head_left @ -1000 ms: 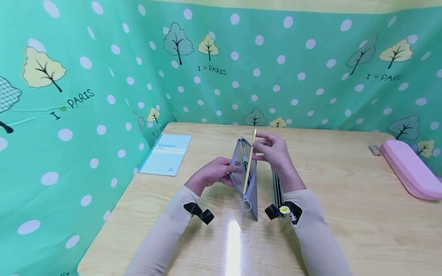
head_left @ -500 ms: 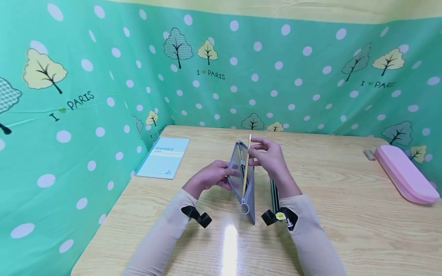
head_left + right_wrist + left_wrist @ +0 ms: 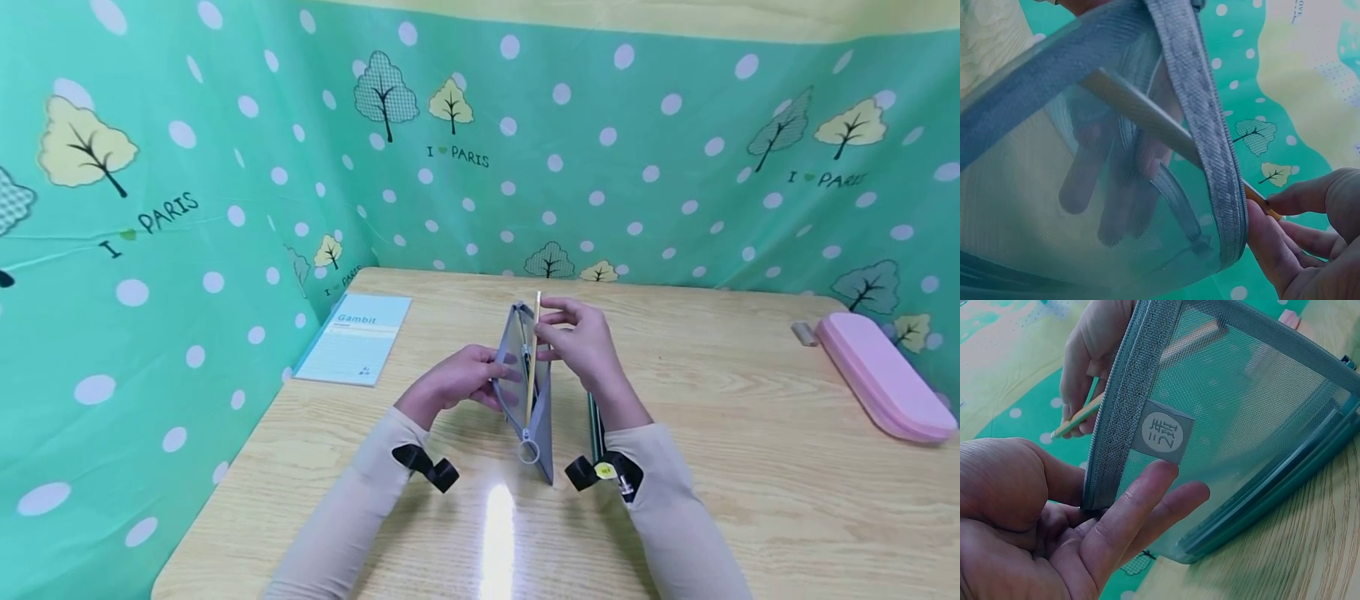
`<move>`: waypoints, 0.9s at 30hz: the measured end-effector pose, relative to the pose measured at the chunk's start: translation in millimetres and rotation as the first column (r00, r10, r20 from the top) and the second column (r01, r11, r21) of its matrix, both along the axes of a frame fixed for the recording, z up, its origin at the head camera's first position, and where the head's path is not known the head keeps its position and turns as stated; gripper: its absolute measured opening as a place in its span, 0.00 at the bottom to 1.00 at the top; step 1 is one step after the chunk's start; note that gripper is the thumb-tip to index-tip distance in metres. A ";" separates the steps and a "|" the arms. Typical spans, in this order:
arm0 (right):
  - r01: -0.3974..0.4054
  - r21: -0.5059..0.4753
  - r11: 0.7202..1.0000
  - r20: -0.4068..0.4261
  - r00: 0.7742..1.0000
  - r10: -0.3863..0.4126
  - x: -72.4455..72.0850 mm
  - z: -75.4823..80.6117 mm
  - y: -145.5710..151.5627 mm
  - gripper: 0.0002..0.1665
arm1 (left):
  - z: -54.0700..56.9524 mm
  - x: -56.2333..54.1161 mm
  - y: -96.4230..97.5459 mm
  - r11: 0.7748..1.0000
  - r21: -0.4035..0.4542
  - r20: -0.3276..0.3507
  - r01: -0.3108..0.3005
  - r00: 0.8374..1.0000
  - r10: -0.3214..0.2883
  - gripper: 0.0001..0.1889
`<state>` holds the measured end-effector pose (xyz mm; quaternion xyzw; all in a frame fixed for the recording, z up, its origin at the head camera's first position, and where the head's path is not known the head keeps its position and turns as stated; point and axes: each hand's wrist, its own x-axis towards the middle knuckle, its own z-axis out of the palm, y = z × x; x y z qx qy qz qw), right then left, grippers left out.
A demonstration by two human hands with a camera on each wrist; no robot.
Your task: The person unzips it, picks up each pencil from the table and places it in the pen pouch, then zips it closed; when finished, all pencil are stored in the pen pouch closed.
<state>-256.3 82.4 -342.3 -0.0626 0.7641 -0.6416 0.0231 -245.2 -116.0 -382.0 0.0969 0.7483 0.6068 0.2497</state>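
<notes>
A grey zippered mesh pencil pouch [image 3: 545, 437] stands on edge, its zip side gaping upward. My left hand [image 3: 463, 377] grips its left side, with two fingers spread along the mesh beside a round label [image 3: 1166, 430] in the left wrist view. My right hand [image 3: 591, 346] pinches a yellow pencil [image 3: 532, 367] near its top end. Most of the pencil lies within the pouch and shows through the mesh in the right wrist view; its held end sticks out past the zip [image 3: 1224, 181]. Dark pens lie inside along the pouch's bottom.
Several dark stick-like items [image 3: 596, 427] lie under my right forearm. A light blue notebook [image 3: 356, 340] is at the back left. At the far right are a pink case [image 3: 885, 379] and a small grey eraser-like block [image 3: 805, 334]. A patterned curtain borders the table [image 3: 750, 400].
My right hand has shifted slightly left, bringing the pencil's top end closer over the pouch opening. My left hand keeps its grip on the pouch. The head view has shifted a little.
</notes>
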 end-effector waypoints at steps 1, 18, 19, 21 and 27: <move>0.000 0.004 1.000 -0.003 1.000 0.000 0.2 0.6 0.0 0.28 | 0.3 -0.5 0.1 1.000 -0.003 -0.004 0.003 1.000 -0.003 0.22; -0.095 0.115 0.989 0.017 0.996 0.093 -0.2 6.8 27.3 0.24 | 1.4 -1.5 1.8 1.000 -0.011 0.012 0.004 1.000 -0.004 0.21; -0.116 0.134 0.984 0.026 0.993 0.114 -0.7 6.8 29.8 0.24 | 1.6 -1.3 2.2 1.000 -0.010 0.010 0.005 1.000 -0.005 0.21; -0.152 0.160 0.975 0.041 0.988 0.147 -1.4 7.1 33.9 0.24 | 1.9 -1.0 2.7 1.000 -0.010 0.005 0.005 1.000 -0.005 0.21; -0.170 0.178 0.969 0.052 0.985 0.163 -2.0 6.1 41.2 0.24 | 1.3 0.0 2.4 1.000 -0.011 0.011 -0.007 1.000 0.007 0.21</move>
